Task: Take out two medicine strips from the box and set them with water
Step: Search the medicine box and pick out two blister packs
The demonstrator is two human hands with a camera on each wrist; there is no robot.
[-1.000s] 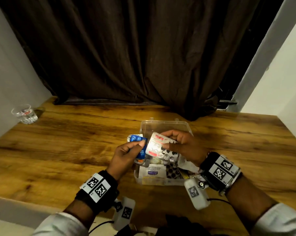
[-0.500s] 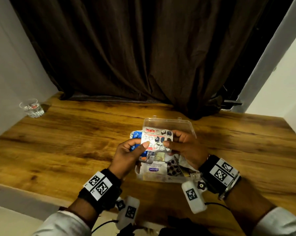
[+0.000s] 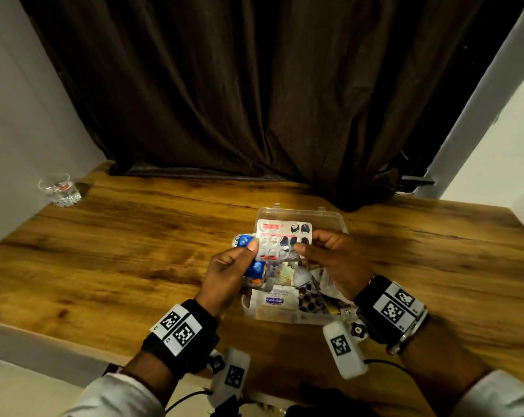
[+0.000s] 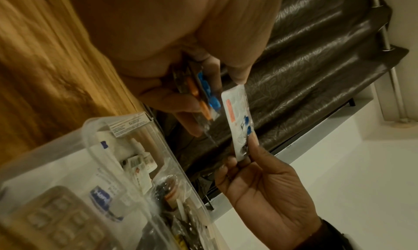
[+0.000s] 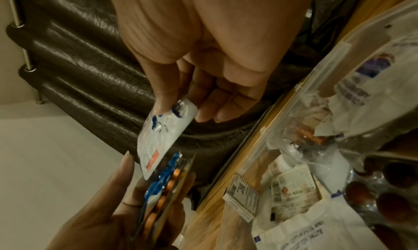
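Above the open box (image 3: pixel 330 218), the right hand (image 3: pixel 333 260) pinched a white blister strip (image 3: pixel 281 242); the left hand (image 3: pixel 224 272) gripped blue and orange strips (image 3: pixel 251 266) beside it.

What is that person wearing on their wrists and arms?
Each wrist carries a black band with white plates bearing black square-pattern markers. Below each hangs a small white camera unit, also marked, with black cables trailing. Light sleeves cover the forearms. Hands are bare.
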